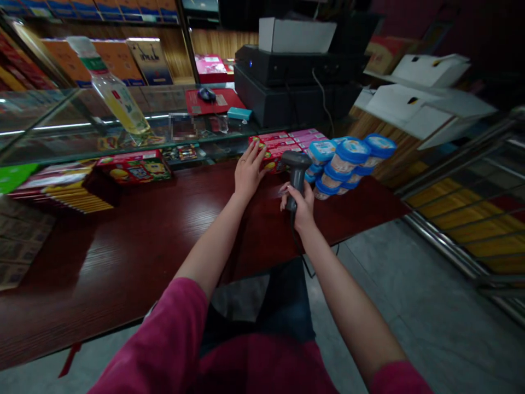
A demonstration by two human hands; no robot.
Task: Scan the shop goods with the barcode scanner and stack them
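Note:
A dark grey barcode scanner (296,164) is upright in my right hand (302,205), its head level with the boxes behind it and its cable dropping past the table edge. Fingers stretched out, my left hand (248,172) rests at the left end of a group of red and pink boxes (283,143), fingertips touching the nearest red one. Stacked tubs with blue lids (348,158) stand just right of the scanner. Both hands are over the dark red wooden table (197,219).
A glass counter behind holds a bottle of yellowish liquid (118,96), a computer mouse (206,94) and a turquoise box (239,114). Black machines (295,82) rise at the back. More packaged boxes (77,186) sit on the left. A metal rack (467,241) stands on the right.

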